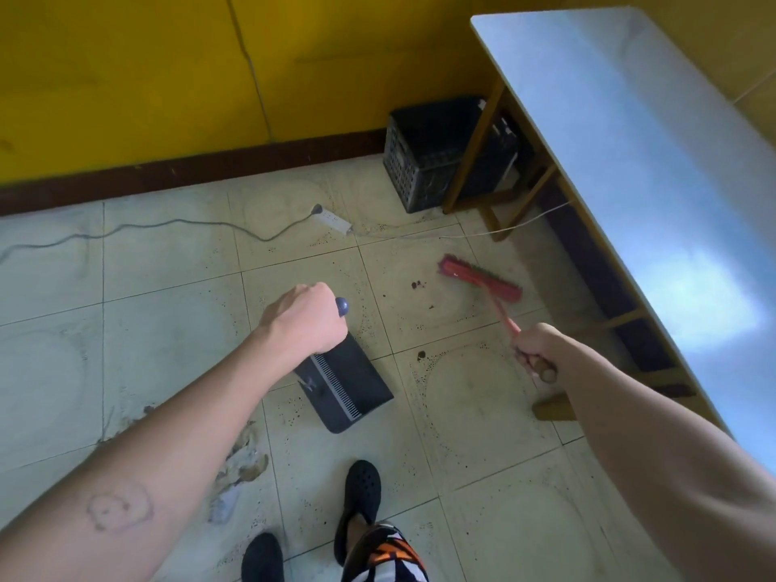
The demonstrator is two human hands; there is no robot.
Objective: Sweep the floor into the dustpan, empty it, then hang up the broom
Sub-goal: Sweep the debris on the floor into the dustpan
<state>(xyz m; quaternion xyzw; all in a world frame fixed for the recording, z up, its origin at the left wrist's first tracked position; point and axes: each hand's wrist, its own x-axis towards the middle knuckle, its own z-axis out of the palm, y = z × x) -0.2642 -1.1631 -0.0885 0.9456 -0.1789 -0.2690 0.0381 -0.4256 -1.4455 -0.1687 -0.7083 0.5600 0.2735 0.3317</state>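
Broom [481, 280] beside table [630, 161] edge

Left hand [302, 317] grips the handle of the dark dustpan [357, 384], which rests on the tiled floor [168, 287]. Right hand [535, 348] grips the red broom [478, 279], its head on the floor beside the table [630, 140], dark crumbs [415, 284] just beside it.

The bare left forearm [168, 422] carries a faint round, face-like outline [119, 508]. Black clogs [362, 493] cover the feet; the shorts [384, 554] are patterned orange, black and white.
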